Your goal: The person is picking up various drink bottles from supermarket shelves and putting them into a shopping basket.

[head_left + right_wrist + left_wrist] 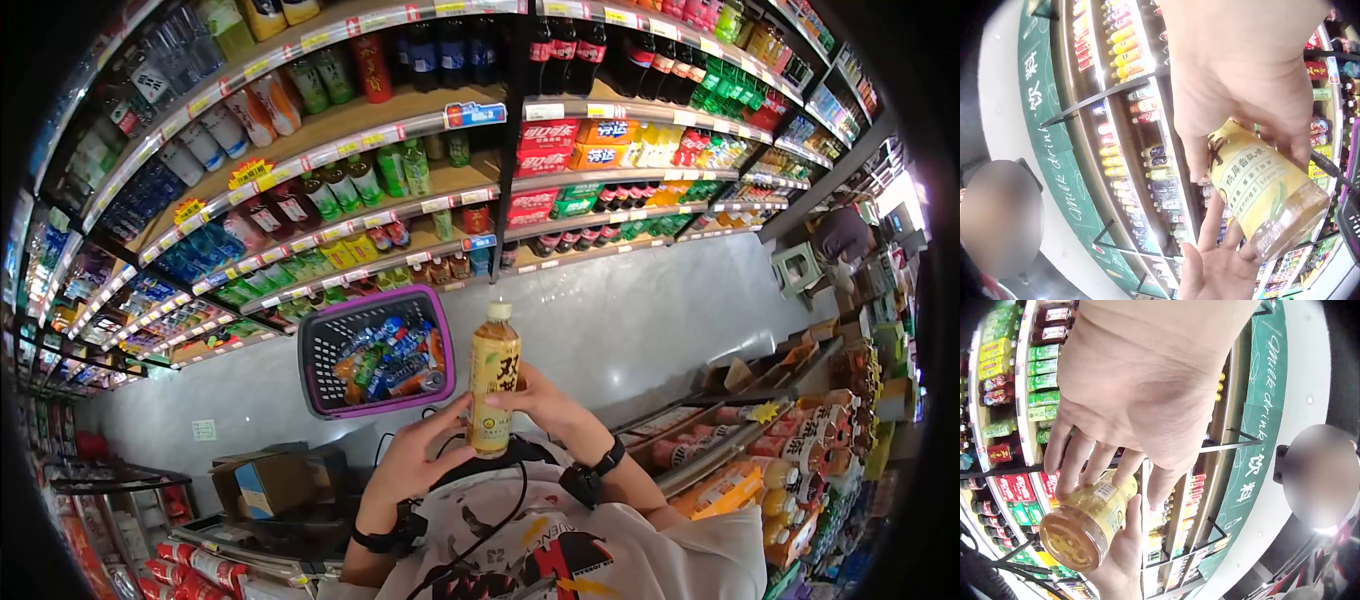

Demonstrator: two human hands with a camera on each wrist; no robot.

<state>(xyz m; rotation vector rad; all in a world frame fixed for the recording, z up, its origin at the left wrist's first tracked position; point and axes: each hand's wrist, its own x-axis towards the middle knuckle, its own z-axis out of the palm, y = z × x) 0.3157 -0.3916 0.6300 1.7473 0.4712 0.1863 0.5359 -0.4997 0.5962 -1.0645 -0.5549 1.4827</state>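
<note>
A drink bottle (494,380) with a yellow label, a pale cap and amber liquid is upright in front of my chest. My right hand (560,408) grips it from the right, its thumb across the label. On the other side, my left hand (408,462) has its fingers extended against the lower part of the bottle. The left wrist view shows those fairly straight fingers (1079,456) along the label, with the clear base of the bottle (1075,540) towards the camera. In the right wrist view the left palm (1219,275) lies open beside the bottle (1260,178).
A dark basket with a purple rim (447,350) stands on the grey floor (620,330) left of the bottle, holding several drinks. Stocked drink shelves (400,115) rise ahead. A cardboard box (265,485) sits at lower left, a stool (795,270) far right, and more goods (800,440) behind right.
</note>
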